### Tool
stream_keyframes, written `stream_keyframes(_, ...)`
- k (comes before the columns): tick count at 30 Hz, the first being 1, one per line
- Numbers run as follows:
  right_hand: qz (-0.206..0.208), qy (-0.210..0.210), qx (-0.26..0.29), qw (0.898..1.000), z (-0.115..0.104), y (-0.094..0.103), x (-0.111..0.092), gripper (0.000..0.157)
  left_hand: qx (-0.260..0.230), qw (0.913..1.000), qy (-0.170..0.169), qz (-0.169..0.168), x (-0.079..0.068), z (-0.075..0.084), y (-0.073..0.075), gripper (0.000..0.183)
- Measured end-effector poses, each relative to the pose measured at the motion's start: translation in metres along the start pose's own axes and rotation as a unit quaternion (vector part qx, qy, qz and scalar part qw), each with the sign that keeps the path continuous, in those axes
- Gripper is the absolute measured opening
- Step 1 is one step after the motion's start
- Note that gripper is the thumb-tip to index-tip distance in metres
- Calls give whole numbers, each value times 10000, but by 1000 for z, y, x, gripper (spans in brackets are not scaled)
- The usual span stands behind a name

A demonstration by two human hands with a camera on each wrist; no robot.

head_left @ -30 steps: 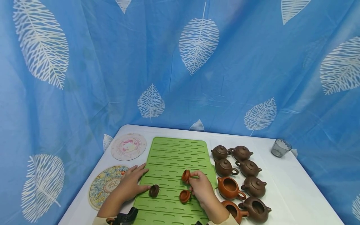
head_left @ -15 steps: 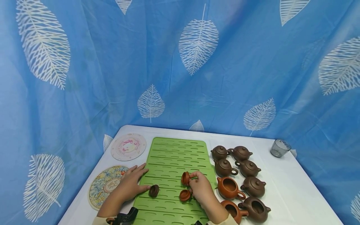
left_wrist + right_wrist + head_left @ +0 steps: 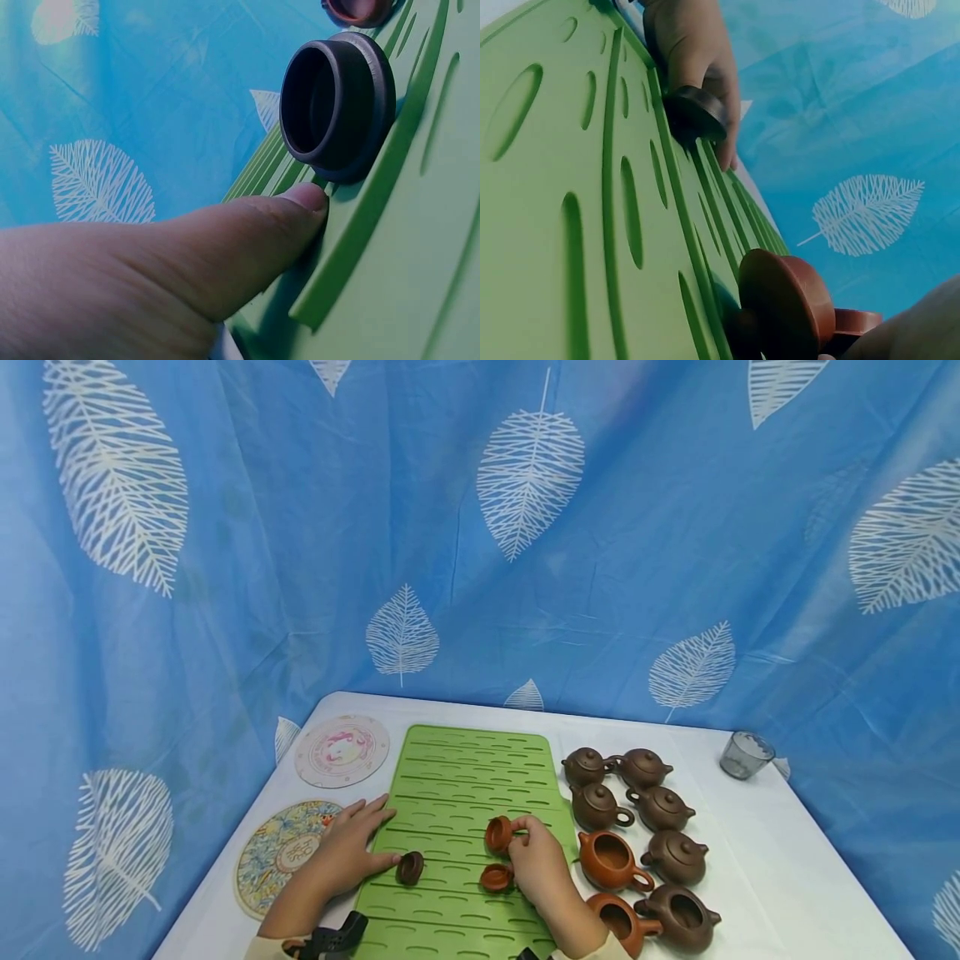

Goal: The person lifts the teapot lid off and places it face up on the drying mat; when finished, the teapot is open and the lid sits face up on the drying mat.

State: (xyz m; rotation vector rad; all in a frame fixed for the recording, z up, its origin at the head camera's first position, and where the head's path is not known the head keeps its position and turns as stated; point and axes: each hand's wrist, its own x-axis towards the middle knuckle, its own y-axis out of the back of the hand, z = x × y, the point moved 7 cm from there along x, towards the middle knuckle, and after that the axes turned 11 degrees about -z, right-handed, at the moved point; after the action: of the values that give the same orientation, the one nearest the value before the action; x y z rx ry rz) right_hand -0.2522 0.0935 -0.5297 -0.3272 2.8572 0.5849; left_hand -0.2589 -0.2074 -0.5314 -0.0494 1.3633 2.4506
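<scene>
Left hand [image 3: 341, 852] at left edge of green mat [image 3: 480, 760], fingers spread, nothing held; thumb tip just beside dark lid [image 3: 410, 868], which stands on edge on mat, contact unclear. Right hand [image 3: 540, 864] curled, thumb and finger pinching upper reddish lid [image 3: 498, 835] above mat's right half, hollow side facing left. Lower reddish lid [image 3: 497, 878] on mat, close by same hand. Eight teapots [image 3: 677, 858] crowd bench [image 3: 780, 860] right of mat, three lidless.
</scene>
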Motion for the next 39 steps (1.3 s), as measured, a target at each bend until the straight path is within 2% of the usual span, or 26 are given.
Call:
stream_keyframes(10, 109, -8, -87, 9999, 0, 4, -2, 30, -59, 10000, 49, -15, 1, -5, -4, 76)
stream_keyframes(15, 340, 49, -286, 9990, -4, 9, -3, 35, -61, 10000, 16, -11, 1, -4, -3, 76)
stream_keyframes(23, 637, 314, -568, 9959, -17, 23, -11, 31, -66, 10000, 38, -53, 0, -4, -2, 76)
stream_keyframes(30, 877, 851, -498, 9912, -34, 48, -20, 18, -81, 9999, 54, -50, 0, -3, -3, 76)
stream_keyframes(39, 1474, 948, -881, 9806, -33, 96, -32, 10, -27, 10000, -7, -25, 0, 1, 0, 77)
